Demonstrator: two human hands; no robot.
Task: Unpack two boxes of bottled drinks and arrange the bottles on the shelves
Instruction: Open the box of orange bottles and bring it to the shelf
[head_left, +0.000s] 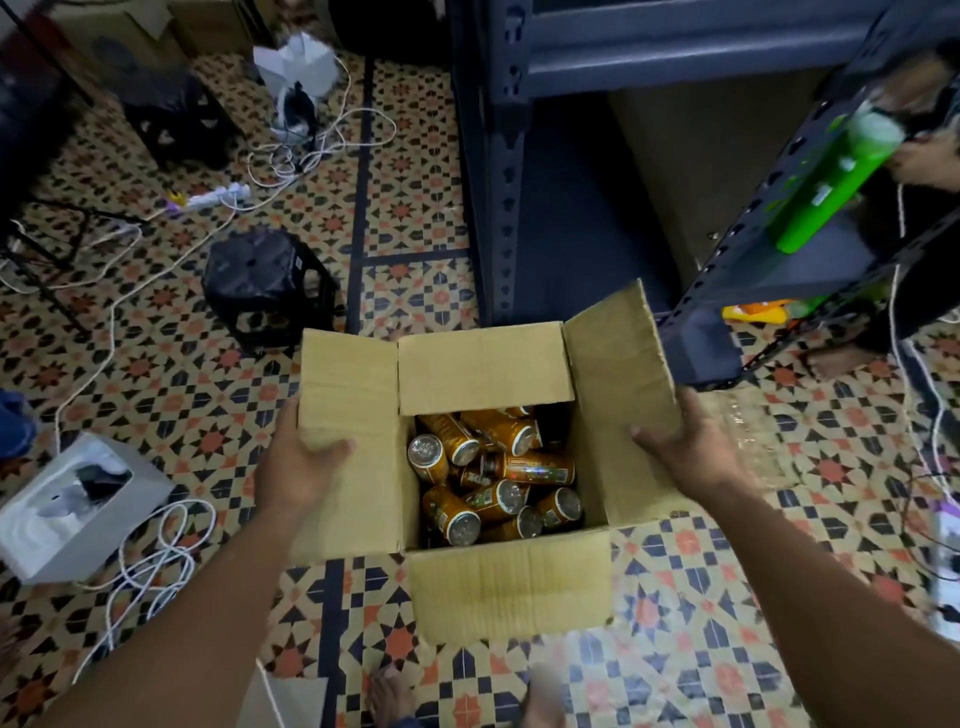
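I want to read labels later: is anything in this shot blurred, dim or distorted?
Head view: dim overall; the green bottle at right is motion-blurred; the shelf posts tilt from wide-angle distortion; the orange bottles in the box look fairly sharp, with small glints.

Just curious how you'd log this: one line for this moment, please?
step: cardboard box open on floor | left hand: grips left flap | right hand: grips right flap | bottles: orange, piled inside
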